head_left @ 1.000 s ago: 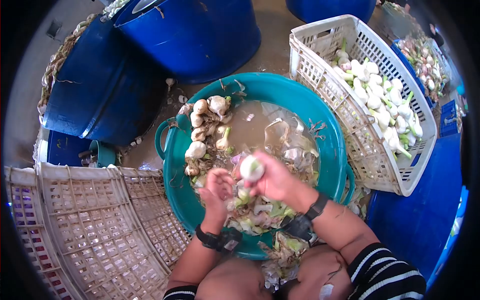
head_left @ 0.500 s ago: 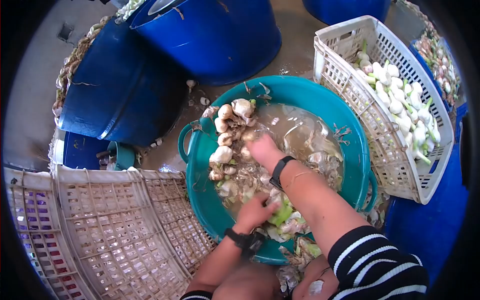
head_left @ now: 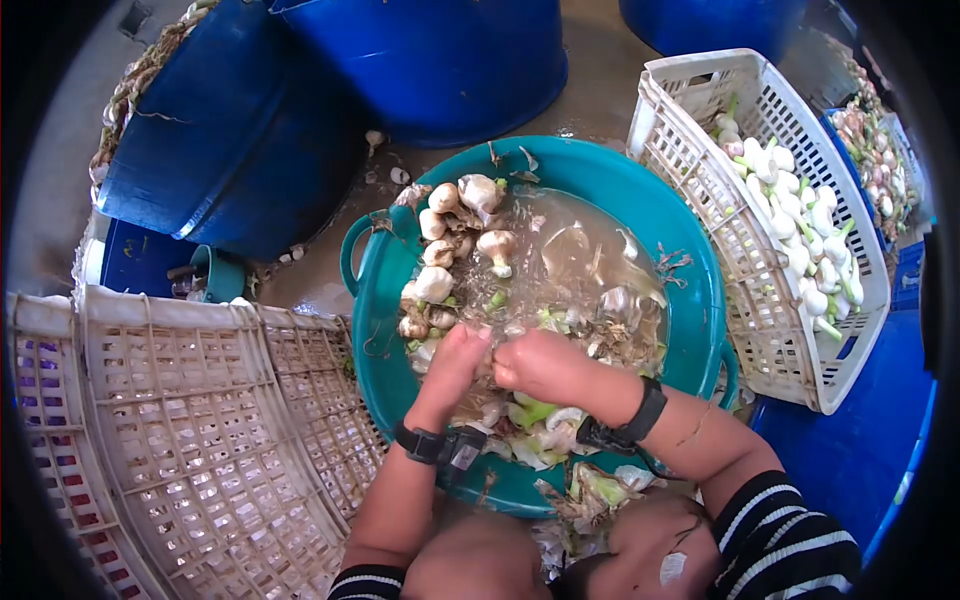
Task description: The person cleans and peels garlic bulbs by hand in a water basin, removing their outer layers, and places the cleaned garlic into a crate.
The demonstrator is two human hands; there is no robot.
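Observation:
My left hand (head_left: 456,366) and my right hand (head_left: 545,364) meet over the near half of a teal tub (head_left: 625,170), fingers curled in and nearly touching. Whatever is between them is hidden by the fingers. Murky water (head_left: 545,225) fills the tub, with loose garlic skins (head_left: 620,310) floating in it. Unpeeled garlic bulbs (head_left: 434,284) are heaped along the tub's left side, beyond my left hand. One garlic bulb (head_left: 497,248) lies at the edge of that heap. Below my wrists are pale and green peeled leaves (head_left: 540,430).
To the right, a white crate (head_left: 700,250) holds many cleaned garlic bulbs (head_left: 790,215). An off-white crate (head_left: 190,400) stands at the left. Blue barrels (head_left: 430,70) are behind the tub, and a small green cup (head_left: 222,274) is at the left. More garlic (head_left: 870,160) sits far right.
My right hand has drawn back from the bulb heap toward me. My left hand has moved forward and left to meet it. A bulb shows where my right hand was.

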